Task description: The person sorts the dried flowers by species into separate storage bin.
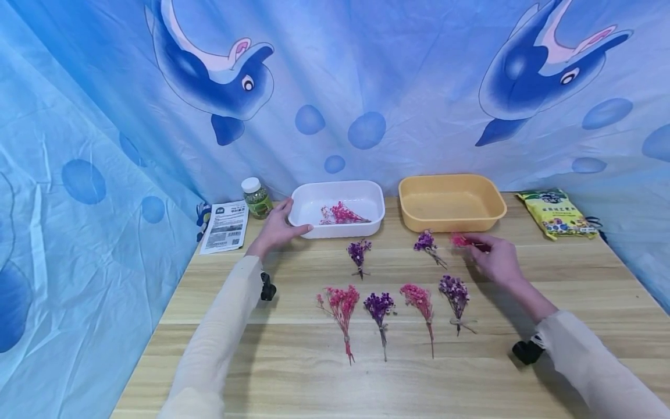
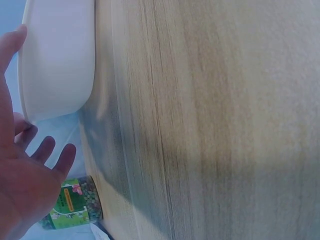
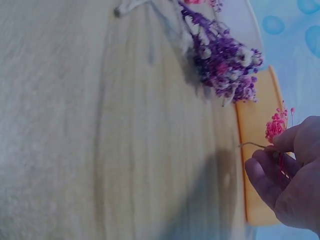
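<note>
My left hand (image 1: 277, 228) grips the left end of a white plastic basin (image 1: 337, 231), its thumb along the near rim and the other fingers spread past the corner. A pink dried-flower bunch (image 1: 342, 214) lies inside. My right hand (image 1: 496, 257) pinches the stems of another small pink dried-flower bunch (image 3: 276, 126) between thumb and fingers, in front of a yellow basin (image 1: 445, 226). A string end sticks out from the stems. Beside that hand, a purple dried-flower bunch (image 1: 426, 242) lies on the table.
Nearer the front lie more tied bunches, among them a pink one (image 1: 341, 305) and a purple one (image 1: 455, 294). Behind my left hand stand a white-capped jar (image 1: 257, 198) and a printed sheet (image 1: 225, 227). A yellow packet (image 1: 557, 214) lies at right. A blue curtain (image 1: 335, 87) hangs behind.
</note>
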Tool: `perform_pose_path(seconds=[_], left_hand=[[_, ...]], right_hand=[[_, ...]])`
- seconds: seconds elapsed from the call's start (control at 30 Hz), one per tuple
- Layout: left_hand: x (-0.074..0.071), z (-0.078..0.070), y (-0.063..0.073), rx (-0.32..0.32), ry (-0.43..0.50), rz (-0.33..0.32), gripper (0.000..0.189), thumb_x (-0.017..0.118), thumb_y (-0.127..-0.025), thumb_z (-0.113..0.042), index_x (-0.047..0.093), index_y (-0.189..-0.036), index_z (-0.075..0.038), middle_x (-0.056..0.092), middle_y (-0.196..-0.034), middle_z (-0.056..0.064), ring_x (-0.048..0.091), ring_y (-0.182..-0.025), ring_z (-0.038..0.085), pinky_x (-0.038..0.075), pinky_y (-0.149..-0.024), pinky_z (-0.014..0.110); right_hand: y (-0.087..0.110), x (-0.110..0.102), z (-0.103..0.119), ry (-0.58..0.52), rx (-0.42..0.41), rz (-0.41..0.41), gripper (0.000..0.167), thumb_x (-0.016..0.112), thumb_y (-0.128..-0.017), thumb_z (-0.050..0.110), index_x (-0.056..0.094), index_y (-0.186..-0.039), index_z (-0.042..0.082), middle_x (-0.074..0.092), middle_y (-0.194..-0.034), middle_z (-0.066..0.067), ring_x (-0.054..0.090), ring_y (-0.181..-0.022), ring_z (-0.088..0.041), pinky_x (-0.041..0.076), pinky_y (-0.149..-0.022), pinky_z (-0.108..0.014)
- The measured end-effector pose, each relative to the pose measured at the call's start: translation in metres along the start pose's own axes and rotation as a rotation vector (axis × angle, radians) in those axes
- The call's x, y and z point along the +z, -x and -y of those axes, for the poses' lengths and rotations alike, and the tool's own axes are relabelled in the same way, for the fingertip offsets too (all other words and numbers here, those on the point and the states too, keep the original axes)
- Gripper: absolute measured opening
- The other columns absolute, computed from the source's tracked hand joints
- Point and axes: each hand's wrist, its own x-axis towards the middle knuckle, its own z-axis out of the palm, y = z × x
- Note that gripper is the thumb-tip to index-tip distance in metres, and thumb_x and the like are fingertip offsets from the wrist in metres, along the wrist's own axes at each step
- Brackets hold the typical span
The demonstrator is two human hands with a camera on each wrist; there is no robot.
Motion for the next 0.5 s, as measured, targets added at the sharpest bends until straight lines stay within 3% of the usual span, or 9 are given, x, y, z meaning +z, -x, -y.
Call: perform_pose_path(seconds=[0.17, 0.33, 0.5], left_hand=[[0.0, 0.001, 0.0, -0.003, -0.001, 0.002, 0.106, 0.079, -0.083, -0.045, 0.018, -0.156, 0.004, 0.015, -0.163, 0.021, 0.015, -0.148, 0.04, 0.015, -0.119, 0.052], [-0.001, 0.001, 0.0, 0.001, 0.002, 0.0, 0.107, 0.079, -0.083, -0.045, 0.018, -0.155, 0.005, 0.015, -0.163, 0.022, 0.015, -0.148, 0.04, 0.015, -0.119, 0.052], [0.0, 0.002, 0.0, 0.01, 0.011, -0.004, 0.106, 0.08, -0.082, -0.043, 0.02, -0.154, 0.007, 0.017, -0.163, 0.022, 0.016, -0.147, 0.042, 0.016, -0.119, 0.052]], right_hand=[[-0.003, -0.003, 0.007, -0.02, -0.015, -0.01, 0.028, 0.064, -0.095, -0.001, 0.066, -0.123, -0.006, 0.07, -0.101, -0.029, 0.067, -0.071, -0.03, 0.053, -0.049, -0.023], [-0.008, -0.006, 0.013, -0.058, -0.014, 0.015, 0.028, 0.061, -0.099, 0.003, 0.065, -0.125, -0.007, 0.071, -0.101, -0.027, 0.07, -0.074, -0.021, 0.057, -0.058, -0.023], [-0.012, -0.009, 0.023, -0.223, 0.008, 0.074, 0.032, 0.057, -0.1, -0.001, 0.058, -0.13, -0.012, 0.065, -0.111, -0.034, 0.072, -0.083, -0.014, 0.059, -0.074, -0.031]])
